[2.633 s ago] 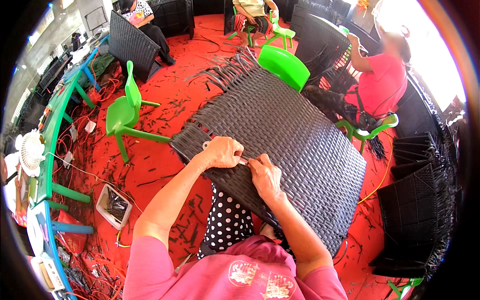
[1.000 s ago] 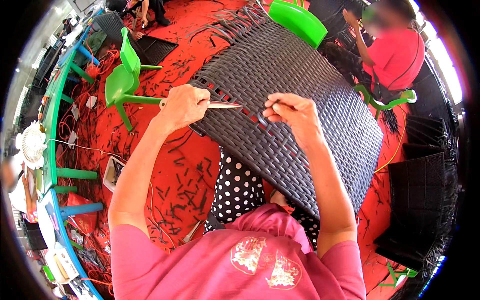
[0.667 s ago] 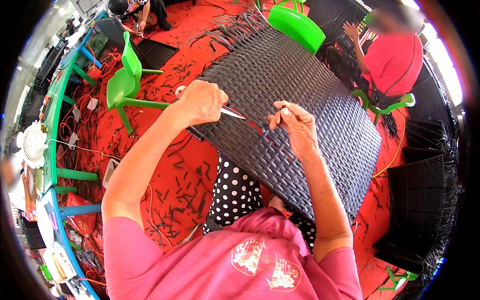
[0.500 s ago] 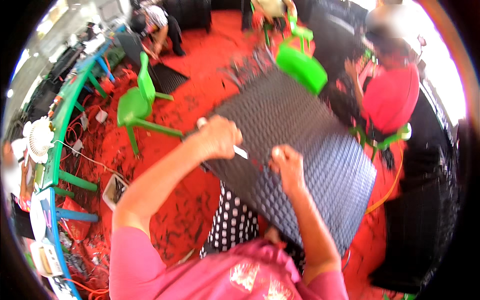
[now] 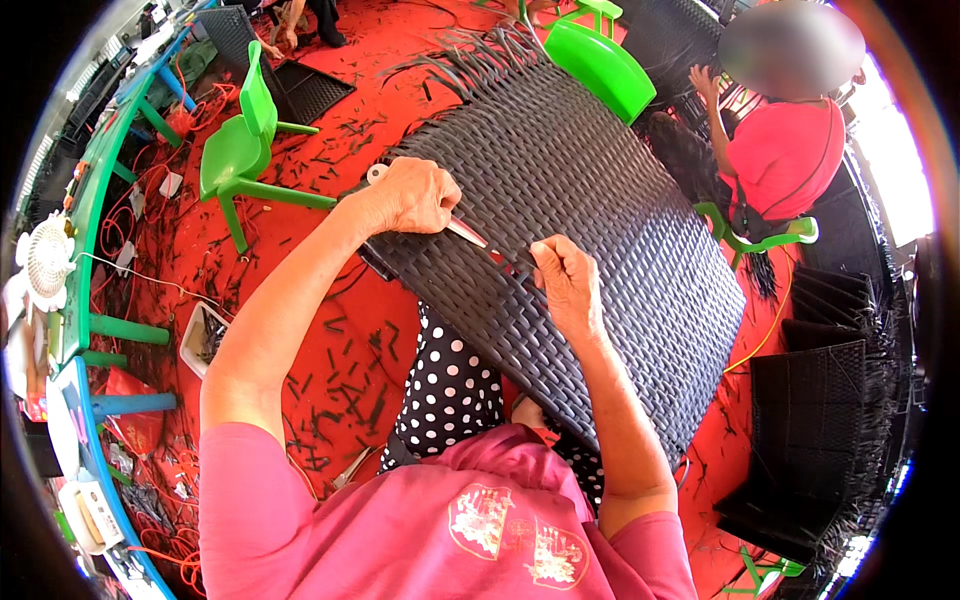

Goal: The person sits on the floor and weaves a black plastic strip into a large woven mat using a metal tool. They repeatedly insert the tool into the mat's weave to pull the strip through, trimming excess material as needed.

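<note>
One woven black panel [image 5: 620, 270] before person, long axis upper left to lower right; one pointed blade [image 5: 467, 233] inside closed left hand [image 5: 410, 197], tip aimed toward right hand [image 5: 569, 285]; right fingertips drawn together, contents unclear; two shirt emblems [image 5: 480, 521], lettering unreadable

I can read no words or numbers: my shirt [image 5: 390, 530] bears two pale badges [image 5: 481, 521] side by side, their small marks too fine to make out.
</note>
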The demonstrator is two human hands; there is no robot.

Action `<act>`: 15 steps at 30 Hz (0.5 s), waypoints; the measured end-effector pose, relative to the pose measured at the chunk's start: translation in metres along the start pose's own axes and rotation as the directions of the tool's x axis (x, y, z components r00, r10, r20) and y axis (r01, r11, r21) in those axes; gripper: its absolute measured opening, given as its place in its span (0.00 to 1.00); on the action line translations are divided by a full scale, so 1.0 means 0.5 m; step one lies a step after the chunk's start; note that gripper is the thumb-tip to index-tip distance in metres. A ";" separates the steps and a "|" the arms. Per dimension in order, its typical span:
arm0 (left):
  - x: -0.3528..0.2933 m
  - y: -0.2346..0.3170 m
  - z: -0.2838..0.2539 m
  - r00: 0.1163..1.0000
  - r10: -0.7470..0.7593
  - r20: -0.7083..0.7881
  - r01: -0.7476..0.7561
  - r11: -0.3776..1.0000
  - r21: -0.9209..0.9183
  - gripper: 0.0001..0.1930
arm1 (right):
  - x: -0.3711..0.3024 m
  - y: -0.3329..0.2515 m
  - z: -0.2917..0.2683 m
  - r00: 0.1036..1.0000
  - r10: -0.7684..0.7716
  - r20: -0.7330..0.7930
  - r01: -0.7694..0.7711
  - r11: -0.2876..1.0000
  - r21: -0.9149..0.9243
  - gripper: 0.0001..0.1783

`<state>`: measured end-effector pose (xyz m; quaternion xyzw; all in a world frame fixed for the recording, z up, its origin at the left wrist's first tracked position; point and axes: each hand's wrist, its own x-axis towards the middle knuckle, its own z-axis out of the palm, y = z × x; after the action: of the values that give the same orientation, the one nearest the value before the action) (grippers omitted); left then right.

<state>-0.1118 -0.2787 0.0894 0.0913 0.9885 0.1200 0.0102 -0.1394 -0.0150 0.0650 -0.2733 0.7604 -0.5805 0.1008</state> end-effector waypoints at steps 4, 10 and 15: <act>-0.019 0.016 -0.017 0.994 -0.016 -0.107 0.024 0.997 0.074 0.06 | -0.007 -0.018 -0.004 0.987 0.162 0.016 -0.162 0.984 0.076 0.17; -0.048 0.002 -0.004 0.970 -0.060 -0.236 0.099 0.982 0.160 0.12 | -0.003 0.013 -0.018 0.981 0.112 0.157 -0.190 0.691 0.698 0.17; -0.059 0.011 -0.006 0.950 -0.157 -0.271 0.162 0.987 -0.006 0.14 | -0.011 0.017 -0.024 0.988 -0.009 0.157 -0.139 0.418 0.898 0.16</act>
<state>-0.0818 -0.2797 0.0937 -0.0061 0.9857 0.1220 -0.1161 -0.1427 -0.0007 0.0599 -0.1854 0.3294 -0.8737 0.3063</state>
